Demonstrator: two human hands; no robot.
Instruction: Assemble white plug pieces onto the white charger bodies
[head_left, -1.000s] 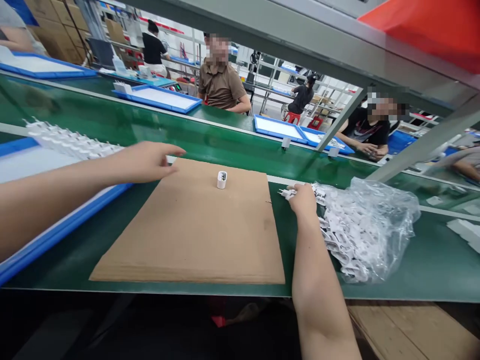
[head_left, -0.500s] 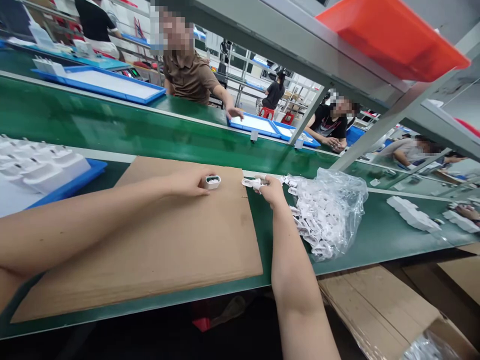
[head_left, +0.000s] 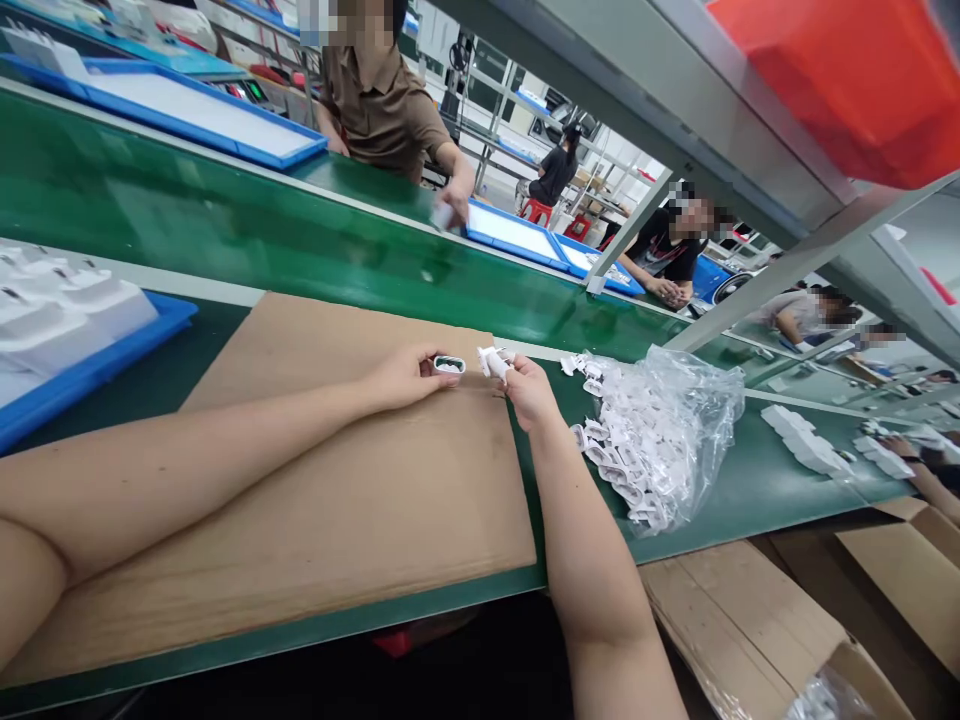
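My left hand [head_left: 411,377] is closed on a white oval plastic housing [head_left: 450,367], its open end facing right and showing something inside. Just to the right, my right hand [head_left: 531,392] pinches a small white plastic part [head_left: 493,363], a short gap away from the housing. Both hands are above the far right part of a brown cardboard sheet [head_left: 360,480]. Beside my right hand, a clear plastic bag [head_left: 705,430] lies on its side, with a heap of similar white plastic parts [head_left: 637,450] spilling from its mouth.
At left a blue tray [head_left: 169,315] holds white plug housings [head_left: 67,310]. A green conveyor belt [head_left: 300,240] runs behind, with a co-worker [head_left: 386,110] across it. White blocks [head_left: 806,440] lie farther right. Cardboard boxes [head_left: 750,610] stand below the bench edge; a red bin [head_left: 847,80] sits overhead.
My right hand has drawn left and away from the heap with its white part, turning it. The housing in my left hand has moved slightly right. The view has shifted; the co-worker's hand moved.
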